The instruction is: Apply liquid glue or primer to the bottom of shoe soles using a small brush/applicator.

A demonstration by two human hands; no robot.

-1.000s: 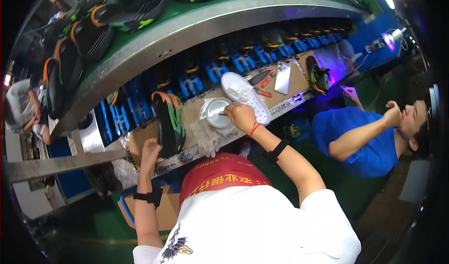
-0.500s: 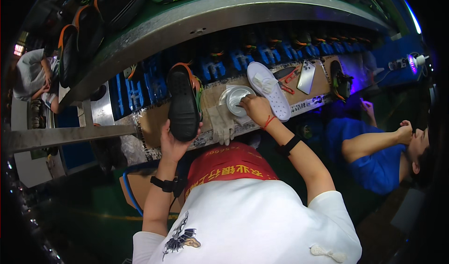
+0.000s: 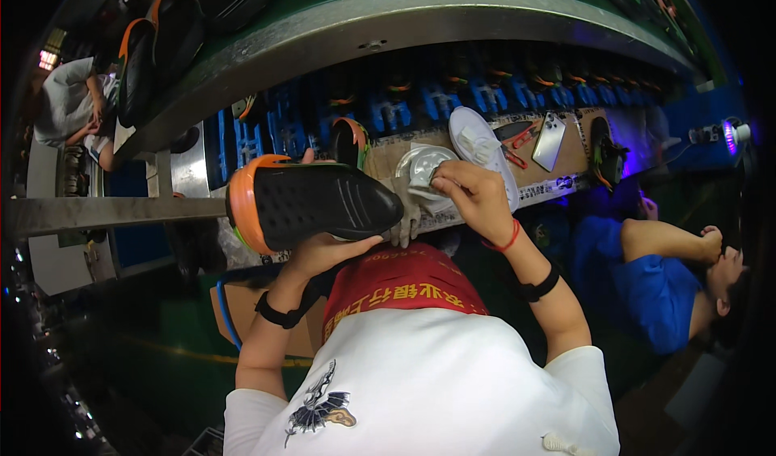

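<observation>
Head: shoe (image 3: 311,204) left of cup (image 3: 423,166), long axis sideways, toe end nearest cup
Left hand (image 3: 326,255): grasping shoe
Right hand (image 3: 478,197): at cup's rim, nearer; cannot tell if grasping

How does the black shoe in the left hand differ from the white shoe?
The black shoe has a bright orange heel; the white shoe looks white throughout.
The black shoe is held up in the left hand, while the white shoe lies on the bench.
The black shoe lies crosswise in view; the white shoe slants down to the right.
Both are single shoes.
</observation>
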